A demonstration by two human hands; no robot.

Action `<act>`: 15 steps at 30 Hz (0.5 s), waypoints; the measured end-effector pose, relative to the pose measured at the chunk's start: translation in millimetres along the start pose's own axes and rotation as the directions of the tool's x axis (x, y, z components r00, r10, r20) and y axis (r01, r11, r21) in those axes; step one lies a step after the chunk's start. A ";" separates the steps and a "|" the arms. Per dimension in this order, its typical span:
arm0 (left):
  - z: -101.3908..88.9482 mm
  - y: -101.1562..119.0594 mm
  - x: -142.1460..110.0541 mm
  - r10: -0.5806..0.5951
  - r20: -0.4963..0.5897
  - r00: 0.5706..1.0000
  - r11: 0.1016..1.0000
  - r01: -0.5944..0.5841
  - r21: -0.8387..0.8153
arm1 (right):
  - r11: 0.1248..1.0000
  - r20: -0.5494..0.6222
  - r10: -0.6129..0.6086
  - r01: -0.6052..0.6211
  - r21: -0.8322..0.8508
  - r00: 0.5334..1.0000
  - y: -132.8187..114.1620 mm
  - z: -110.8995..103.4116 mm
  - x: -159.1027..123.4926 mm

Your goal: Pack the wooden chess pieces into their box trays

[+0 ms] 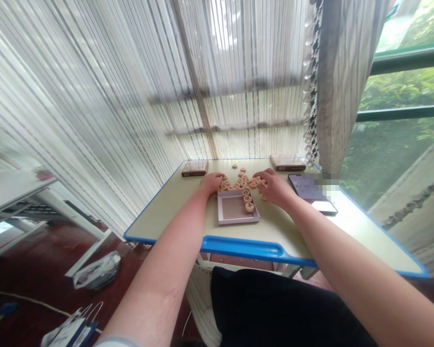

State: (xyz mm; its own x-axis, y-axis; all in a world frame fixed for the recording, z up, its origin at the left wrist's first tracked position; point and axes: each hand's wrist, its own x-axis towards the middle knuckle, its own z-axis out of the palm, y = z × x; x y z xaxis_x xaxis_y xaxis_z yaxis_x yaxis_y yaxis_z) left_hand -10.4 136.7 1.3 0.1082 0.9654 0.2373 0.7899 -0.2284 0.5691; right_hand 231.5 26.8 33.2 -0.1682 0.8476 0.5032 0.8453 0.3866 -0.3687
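Round wooden Chinese chess pieces (242, 181) lie in a loose heap on the pale table, beyond a shallow open box (237, 219). Inside the box, three pieces (248, 198) form a row along its right side. My left hand (211, 183) curves around the left edge of the heap, its fingers stretched towards the pieces and partly hidden. On the other side, my right hand (273, 187) is at the heap's right edge, fingers apart over several pieces. Neither hand clearly grips a piece.
A flat brown box (195, 167) lies at the table's far left, and another box (287, 162) at the far right. Right of my right hand lies a phone (307, 188). A blue tray edge (242, 245) runs along the front. String curtains hang behind.
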 end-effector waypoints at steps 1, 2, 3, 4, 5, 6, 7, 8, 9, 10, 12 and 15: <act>0.4 -0.4 0.4 0.000 0.004 1.000 1.000 0.000 0.019 | 1.000 -0.031 0.016 -0.015 0.004 0.999 1.1 0.8 0.3; 0.6 -0.8 0.7 -0.002 0.006 1.000 0.999 0.002 0.034 | 0.999 -0.066 0.037 -0.036 0.007 0.997 2.7 1.4 0.9; 0.7 -1.2 1.1 -0.004 0.004 1.000 0.999 0.004 0.044 | 0.998 -0.104 0.058 -0.057 0.010 0.993 4.5 1.8 1.6; 0.8 -1.5 1.6 -0.006 0.002 1.000 0.999 0.006 0.050 | 0.997 -0.144 0.080 -0.079 0.017 0.986 6.3 2.2 2.4; 1.0 -1.6 2.1 -0.007 0.000 1.000 0.999 0.007 0.054 | 0.995 -0.187 0.102 -0.098 0.028 0.977 8.0 2.5 3.1; 1.1 -1.6 2.6 -0.007 -0.001 1.000 0.998 0.007 0.058 | 0.993 -0.228 0.121 -0.115 0.041 0.966 9.5 3.1 3.7; 1.2 -1.3 3.1 -0.005 -0.003 1.000 0.998 0.005 0.064 | 0.990 -0.259 0.138 -0.128 0.053 0.956 10.9 4.0 4.2; 1.2 -0.7 3.5 -0.005 -0.008 1.000 0.997 0.006 0.071 | 0.988 -0.280 0.152 -0.140 0.062 0.948 12.4 5.4 4.7; 1.3 0.2 3.7 -0.004 -0.011 1.000 0.997 0.004 0.078 | 0.986 -0.288 0.168 -0.155 0.069 0.943 14.3 7.4 5.4; 1.3 1.3 3.7 -0.005 -0.016 1.000 0.996 0.007 0.085 | 0.982 -0.285 0.187 -0.172 0.074 0.940 16.7 9.7 6.2; 1.0 3.8 3.2 -0.005 -0.025 1.000 0.995 0.007 0.097 | 0.974 -0.253 0.224 -0.210 0.081 0.941 23.6 14.8 8.4; -0.5 8.3 1.2 0.009 -0.032 0.999 0.996 -0.006 0.090 | 0.955 -0.203 0.292 -0.273 0.115 0.935 36.8 20.0 12.5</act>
State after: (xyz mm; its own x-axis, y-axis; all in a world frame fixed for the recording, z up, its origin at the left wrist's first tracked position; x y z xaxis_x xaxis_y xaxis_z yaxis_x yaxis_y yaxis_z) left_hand -4.0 135.9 6.7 0.0960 0.9589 0.2670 0.8402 -0.2219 0.4948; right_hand 250.4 58.9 10.4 0.1922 0.8314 0.5213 0.7949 0.1796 -0.5795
